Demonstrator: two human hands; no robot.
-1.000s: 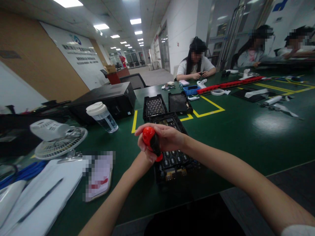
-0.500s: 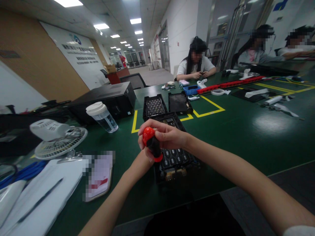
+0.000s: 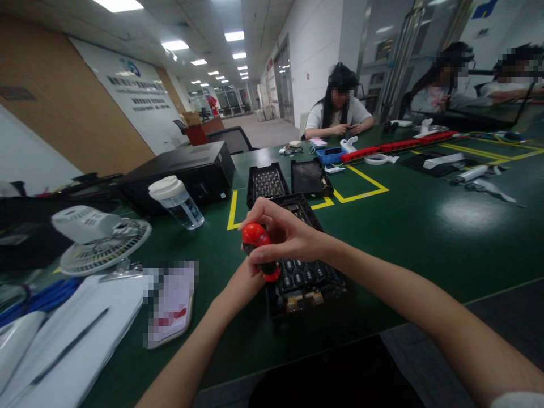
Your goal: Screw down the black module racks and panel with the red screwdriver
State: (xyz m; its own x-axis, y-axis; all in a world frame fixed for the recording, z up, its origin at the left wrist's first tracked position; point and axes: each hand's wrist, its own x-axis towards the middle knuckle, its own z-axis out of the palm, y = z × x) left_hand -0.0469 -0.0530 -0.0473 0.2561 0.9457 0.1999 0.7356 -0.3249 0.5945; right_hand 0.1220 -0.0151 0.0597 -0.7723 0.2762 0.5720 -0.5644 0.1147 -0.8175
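My right hand [image 3: 284,226] is closed around the handle of a red and black screwdriver [image 3: 256,233], which stands nearly upright with its red cap on top. Its tip is hidden. Below it lies an open black case [image 3: 306,272] with rows of dark round cells and a brass-coloured part at the near end. My left hand [image 3: 250,275] is at the case's left side, under the screwdriver; its fingers are hidden behind the tool and my right hand, so what it holds cannot be made out.
Beyond the case sit two more black trays [image 3: 267,182] inside yellow tape lines. To the left are a water cup [image 3: 177,201], a white fan [image 3: 104,238], a phone [image 3: 172,306] and a clipboard with papers [image 3: 85,334]. A co-worker [image 3: 338,107] sits across the table.
My right hand has shifted its grip: the thumb now lies lower across the screwdriver handle, and the red cap has moved slightly left. The left forearm has hardly moved.
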